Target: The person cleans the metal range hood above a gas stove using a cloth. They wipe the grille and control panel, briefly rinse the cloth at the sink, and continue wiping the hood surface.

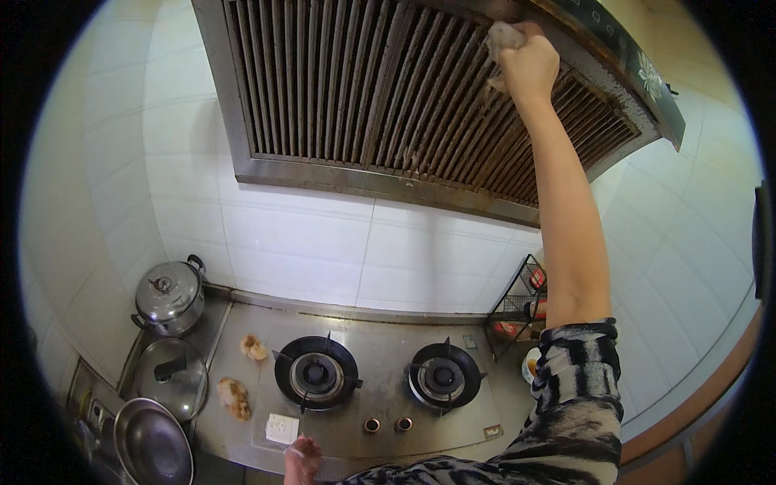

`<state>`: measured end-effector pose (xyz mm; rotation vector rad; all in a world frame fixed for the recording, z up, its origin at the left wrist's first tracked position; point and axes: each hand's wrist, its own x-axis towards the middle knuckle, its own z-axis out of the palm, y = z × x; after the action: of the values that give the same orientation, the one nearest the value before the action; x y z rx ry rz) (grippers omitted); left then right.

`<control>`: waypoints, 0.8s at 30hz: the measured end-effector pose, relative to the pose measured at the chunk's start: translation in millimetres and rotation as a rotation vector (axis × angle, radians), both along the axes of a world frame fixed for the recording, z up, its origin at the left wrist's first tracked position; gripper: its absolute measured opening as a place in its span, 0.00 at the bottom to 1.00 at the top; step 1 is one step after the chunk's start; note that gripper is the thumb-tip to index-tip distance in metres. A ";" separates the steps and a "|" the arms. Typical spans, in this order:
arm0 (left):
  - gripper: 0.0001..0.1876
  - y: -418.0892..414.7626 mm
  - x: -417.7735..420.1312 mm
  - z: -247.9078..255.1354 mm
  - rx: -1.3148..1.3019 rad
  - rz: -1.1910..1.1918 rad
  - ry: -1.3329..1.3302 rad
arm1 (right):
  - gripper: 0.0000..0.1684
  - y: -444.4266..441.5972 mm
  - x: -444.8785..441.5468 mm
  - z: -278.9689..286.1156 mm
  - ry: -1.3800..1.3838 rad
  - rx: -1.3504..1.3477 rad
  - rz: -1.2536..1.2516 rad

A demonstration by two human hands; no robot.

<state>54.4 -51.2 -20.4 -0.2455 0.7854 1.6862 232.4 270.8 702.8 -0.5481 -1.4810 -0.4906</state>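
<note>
My right hand (531, 65) is raised to the range hood and grips a pale, crumpled wad (507, 40), perhaps a cloth or fibre. The wad lies against the upper part of the slatted metal grille (388, 85), which carries brown greasy stains. Part of the wad is hidden behind my fingers. Low in the picture, my left hand (305, 456) is at the front edge of the stainless steel cooktop (357, 448), close to a white square packet (282, 428). It is blurred, so its fingers are hard to make out.
Two gas burners (316, 373) (444, 376) are set in the cooktop. Two brown-stained wads (234, 398) (253, 347) lie left of them. A lidded steel pot (170, 297), glass lid (171, 379) and pan (153, 445) stand at left. A black wire rack (515, 306) holds containers at right.
</note>
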 end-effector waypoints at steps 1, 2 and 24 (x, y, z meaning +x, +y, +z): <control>0.04 0.9 -4.7 -14.4 -0.007 0.004 -0.056 | 0.17 7.6 2.3 -1.4 0.024 0.031 0.017; 0.05 2.7 -8.1 -20.9 -0.015 0.001 -0.110 | 0.17 18.2 8.7 0.6 0.048 0.061 0.027; 0.04 5.0 -16.8 -44.9 -0.080 0.060 -0.152 | 0.13 18.0 24.2 24.5 -0.439 0.525 -0.478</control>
<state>37.6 -46.2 -65.3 -0.4516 0.7387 1.6727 256.6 288.7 727.3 -0.3806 -1.5417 -1.4006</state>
